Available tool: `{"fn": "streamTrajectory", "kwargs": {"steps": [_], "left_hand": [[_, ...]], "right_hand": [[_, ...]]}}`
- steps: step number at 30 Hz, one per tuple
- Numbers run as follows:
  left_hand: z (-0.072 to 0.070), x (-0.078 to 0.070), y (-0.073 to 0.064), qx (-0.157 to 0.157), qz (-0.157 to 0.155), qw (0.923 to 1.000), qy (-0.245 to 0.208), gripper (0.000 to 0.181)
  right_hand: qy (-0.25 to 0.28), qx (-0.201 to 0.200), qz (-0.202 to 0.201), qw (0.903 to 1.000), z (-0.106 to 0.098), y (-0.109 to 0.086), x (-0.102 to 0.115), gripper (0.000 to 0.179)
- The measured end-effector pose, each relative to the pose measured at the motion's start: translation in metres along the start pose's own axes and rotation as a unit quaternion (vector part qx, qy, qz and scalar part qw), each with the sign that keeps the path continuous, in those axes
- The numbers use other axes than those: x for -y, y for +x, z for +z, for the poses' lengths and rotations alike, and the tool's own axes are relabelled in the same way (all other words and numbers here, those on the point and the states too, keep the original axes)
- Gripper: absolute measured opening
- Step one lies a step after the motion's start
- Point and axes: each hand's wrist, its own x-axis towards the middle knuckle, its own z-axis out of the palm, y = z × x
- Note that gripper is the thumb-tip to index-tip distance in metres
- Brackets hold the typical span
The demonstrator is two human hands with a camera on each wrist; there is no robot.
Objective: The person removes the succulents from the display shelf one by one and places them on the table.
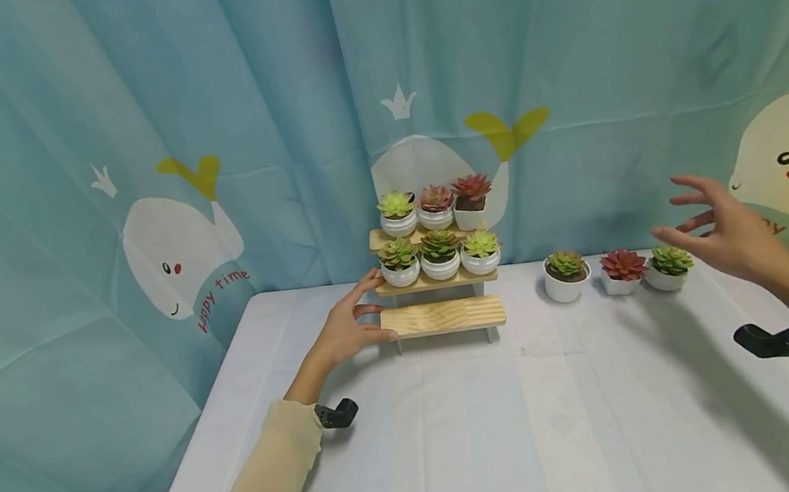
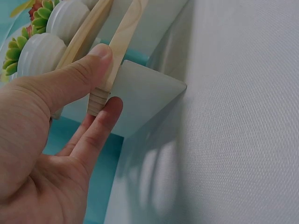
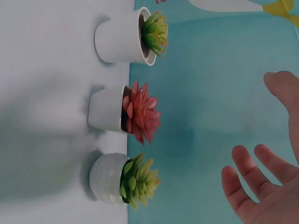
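Right of the stand point(image 1: 442, 317), pots point(image 1: 566, 290) look light, stiff; hold their sides. Left hand point(image 1: 346, 334) pinches the stand, right hand point(image 1: 734, 236) is spread, empty.

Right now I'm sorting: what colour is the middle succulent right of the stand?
Red: the middle succulent, clearest in the right wrist view.

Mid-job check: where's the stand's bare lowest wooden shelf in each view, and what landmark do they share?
Head: lowest shelf near centre, left hand at its left end.
Left wrist: lowest shelf slants through the upper middle, the thumb on it.
Right wrist: not in it.
Shared landmark: blue curtain, visible in all three.
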Motion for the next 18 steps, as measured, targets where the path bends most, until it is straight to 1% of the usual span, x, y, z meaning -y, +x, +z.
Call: {"fn": "streamTrajectory", "kwargs": {"steps": [4,9,12,16,18], "left_hand": [[-0.001,-0.001,0.0,-0.001,0.001,1.0,0.004,0.095],[-0.001,-0.001,0.001,0.002,0.004,1.0,0.004,0.094],[-0.001,-0.001,0.002,0.002,0.001,1.0,0.002,0.094],[-0.001,0.0,0.0,0.003,-0.001,1.0,0.001,0.092],[-0.001,0.0,0.0,0.004,-0.001,1.0,0.001,0.092]], "right_hand": [[-0.005,0.001,-0.001,1.0,0.002,0.002,0.004,0.087],[0.001,0.0,-0.004,1.0,0.005,0.004,0.009,0.088],[0.025,0.006,-0.007,0.9996,0.008,0.006,0.013,0.088],[0.062,0.024,-0.003,0.9978,0.014,0.009,0.018,0.089],[0.069,0.032,0.002,0.9971,0.019,0.011,0.022,0.089]]}}
